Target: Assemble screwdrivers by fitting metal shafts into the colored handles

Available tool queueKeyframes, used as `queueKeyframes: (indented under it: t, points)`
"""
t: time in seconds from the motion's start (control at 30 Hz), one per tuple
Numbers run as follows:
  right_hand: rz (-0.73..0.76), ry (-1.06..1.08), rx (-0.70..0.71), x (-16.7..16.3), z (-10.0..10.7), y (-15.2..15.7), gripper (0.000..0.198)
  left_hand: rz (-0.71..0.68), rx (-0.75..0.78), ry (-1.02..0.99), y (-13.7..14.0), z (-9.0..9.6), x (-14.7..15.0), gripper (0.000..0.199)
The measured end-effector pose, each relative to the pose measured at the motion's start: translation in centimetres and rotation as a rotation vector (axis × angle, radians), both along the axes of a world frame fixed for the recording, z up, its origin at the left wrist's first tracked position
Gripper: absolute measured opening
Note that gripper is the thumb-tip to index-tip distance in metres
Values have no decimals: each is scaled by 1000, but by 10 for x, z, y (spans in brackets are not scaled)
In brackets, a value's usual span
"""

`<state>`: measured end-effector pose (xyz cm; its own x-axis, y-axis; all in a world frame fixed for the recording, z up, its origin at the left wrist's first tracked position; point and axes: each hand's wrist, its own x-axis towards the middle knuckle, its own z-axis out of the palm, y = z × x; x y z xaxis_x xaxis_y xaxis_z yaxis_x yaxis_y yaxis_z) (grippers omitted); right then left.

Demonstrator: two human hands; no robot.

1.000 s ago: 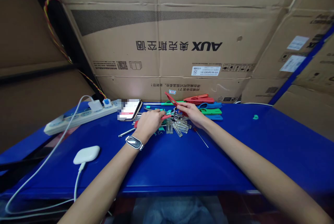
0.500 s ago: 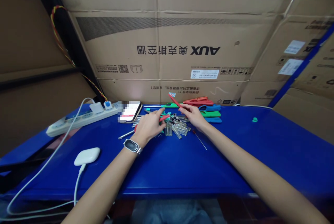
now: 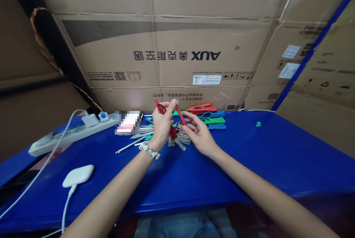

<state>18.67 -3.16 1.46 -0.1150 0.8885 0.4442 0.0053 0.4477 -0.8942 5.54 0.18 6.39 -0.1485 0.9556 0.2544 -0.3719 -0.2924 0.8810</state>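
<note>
My left hand is closed around a red lighter casing half, whose looped end sticks out above the fingers. Its thumb and fingertip also touch the stickered upper tip of a second red casing half. The lower end of that second piece is pinched in my right hand. Below the hands lies a pile of metal lighter tubes, clear fuel tanks and small teal parts. My hands cover part of the pile.
Red, blue and green casings lie stacked at the back right. A teal scrap sits farther right. To the left are a phone, a power strip and a white charging case. Cardboard walls enclose the blue table.
My left hand has lifted from the pile with its red casing and turned upright. Both hands have come together at the second red casing, and the view has shifted right.
</note>
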Motion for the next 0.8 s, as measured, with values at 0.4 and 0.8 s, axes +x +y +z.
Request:
queueKeyframes:
  t: [0.4,0.8]
  points:
    - [-195,-445,295,42,9,-8,53,-59,-121,-303,15,-7,63,28]
    - [-268,-809,251,150,4,11,49,-382,-147,319,24,-31,55,27]
